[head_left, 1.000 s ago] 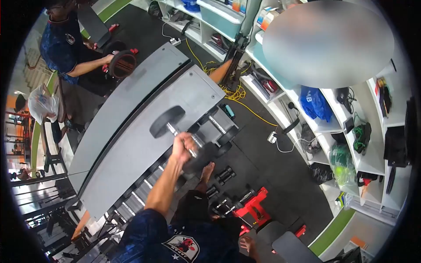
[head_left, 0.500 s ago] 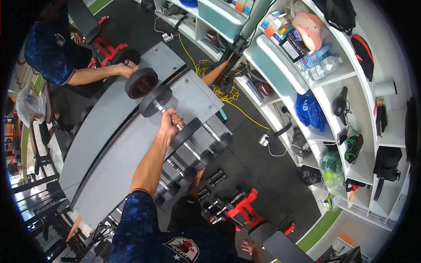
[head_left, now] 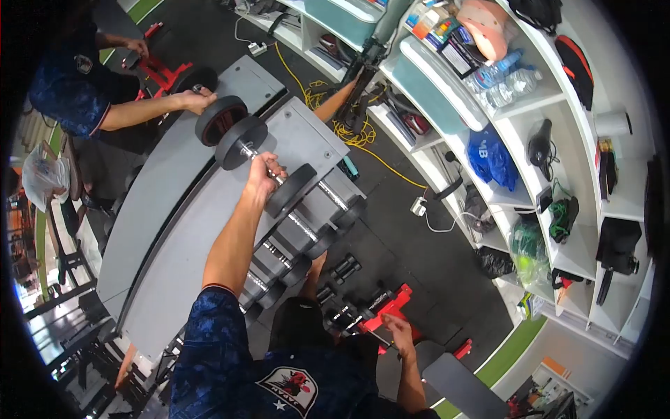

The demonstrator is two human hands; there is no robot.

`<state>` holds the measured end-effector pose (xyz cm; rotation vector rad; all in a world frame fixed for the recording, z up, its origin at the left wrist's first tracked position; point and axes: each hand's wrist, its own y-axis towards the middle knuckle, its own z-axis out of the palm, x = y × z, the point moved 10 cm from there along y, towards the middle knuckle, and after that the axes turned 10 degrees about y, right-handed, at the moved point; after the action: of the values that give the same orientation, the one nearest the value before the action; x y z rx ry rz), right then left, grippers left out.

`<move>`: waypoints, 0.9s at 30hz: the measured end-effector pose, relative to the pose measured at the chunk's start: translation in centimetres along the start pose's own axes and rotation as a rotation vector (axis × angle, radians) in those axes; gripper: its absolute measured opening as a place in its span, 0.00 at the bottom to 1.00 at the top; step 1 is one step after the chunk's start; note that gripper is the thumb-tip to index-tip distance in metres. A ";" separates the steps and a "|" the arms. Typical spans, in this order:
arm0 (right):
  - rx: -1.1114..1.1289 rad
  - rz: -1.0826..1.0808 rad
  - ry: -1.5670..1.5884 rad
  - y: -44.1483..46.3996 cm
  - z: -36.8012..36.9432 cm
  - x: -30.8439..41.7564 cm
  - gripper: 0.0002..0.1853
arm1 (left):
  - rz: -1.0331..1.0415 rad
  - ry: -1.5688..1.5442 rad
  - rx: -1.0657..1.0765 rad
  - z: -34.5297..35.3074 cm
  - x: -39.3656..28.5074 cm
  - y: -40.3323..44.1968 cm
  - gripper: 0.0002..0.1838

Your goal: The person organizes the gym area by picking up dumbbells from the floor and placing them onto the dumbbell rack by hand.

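My left hand [head_left: 264, 174] is wrapped round the chrome handle of a dumbbell [head_left: 241, 144] with thick, round black ends. This dumbbell is over the grey top at the far end of a row. Beside it lie more dumbbells, one with a shiny handle [head_left: 333, 195] and another [head_left: 303, 228] nearer me. My right hand [head_left: 398, 335] is apart from them at the lower right, its fingers loosely bent and apart, with nothing visible in it. It appears near a red metal frame [head_left: 389, 307].
A mirror at upper left reflects my arm and the dumbbell [head_left: 222, 121]. Small dumbbells [head_left: 345, 267] are on the dark floor. White shelves [head_left: 537, 105] on the right hold bottles, bags and shoes. A yellow cable [head_left: 359, 140] runs across the floor. A padded bench [head_left: 460, 384] is at lower right.
My right hand has risen in view from the lower edge, with more of its forearm showing. My left hand keeps its hold on the dumbbell, slightly higher and further left in view.
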<state>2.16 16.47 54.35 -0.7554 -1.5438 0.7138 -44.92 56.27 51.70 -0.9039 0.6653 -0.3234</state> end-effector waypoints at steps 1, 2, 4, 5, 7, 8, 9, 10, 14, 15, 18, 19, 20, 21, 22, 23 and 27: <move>0.011 -0.035 -0.036 0.3 0.5 0.1 0.17 | 0.004 0.004 -0.015 0.2 -0.2 0.0 0.19; -0.008 -0.071 -0.011 0.3 0.6 0.0 0.16 | 0.005 0.008 -0.029 0.2 -0.2 0.0 0.19; -0.050 -0.156 0.030 1.0 1.1 1.6 0.15 | 0.001 0.034 0.006 0.1 -0.2 1.1 0.18; -0.060 -0.180 0.108 1.1 2.2 4.1 0.17 | -0.001 0.027 0.019 0.1 -0.3 1.4 0.17; -0.029 -0.292 0.230 2.0 6.0 10.3 0.22 | 0.035 0.067 0.010 -0.1 -0.6 1.8 0.16; 0.013 -0.387 0.266 2.8 7.9 13.6 0.25 | 0.076 0.104 -0.005 -0.4 -0.9 2.0 0.16; 0.069 -0.454 0.172 2.7 10.5 18.2 0.28 | 0.118 0.140 -0.021 -0.4 -1.1 2.1 0.16; 0.126 -0.524 0.072 2.5 13.1 22.9 0.31 | 0.121 0.136 -0.020 -0.2 -1.0 2.2 0.16; 0.285 -0.994 -0.155 1.4 23.1 35.8 0.42 | 0.184 0.134 -0.046 -0.5 -1.3 1.8 0.13; 0.308 -0.998 -0.181 2.0 25.0 36.9 0.43 | 0.209 0.146 -0.071 -0.9 -1.3 1.7 0.12; 0.322 -1.039 -0.295 3.2 28.7 38.0 0.45 | 0.142 0.115 -0.089 -2.0 -1.3 1.1 0.11; 0.321 -1.040 -0.314 3.5 29.3 37.9 0.45 | 0.108 0.104 -0.047 -2.0 -1.4 0.5 0.11; 0.317 -1.039 -0.333 3.9 29.7 37.6 0.45 | 0.071 0.095 -0.003 -2.1 -1.2 -0.1 0.11; 0.306 -1.081 -0.362 3.4 29.9 37.7 0.46 | 0.067 0.117 0.068 -2.0 -1.3 -0.7 0.11; 0.311 -1.056 -0.386 3.6 29.9 37.4 0.46 | 0.079 0.150 0.038 -2.3 -1.5 -0.9 0.11; 0.315 -1.027 -0.407 3.7 29.9 37.0 0.46 | 0.089 0.186 0.007 -2.6 -1.6 -1.0 0.11; 0.282 -1.023 -0.446 3.6 29.7 36.8 0.47 | 0.235 0.389 -0.151 -3.0 -2.5 -4.2 0.12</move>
<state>-29.91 47.46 70.48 0.4565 -1.8925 0.2985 -48.74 53.24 54.74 -0.9033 1.1573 -0.2416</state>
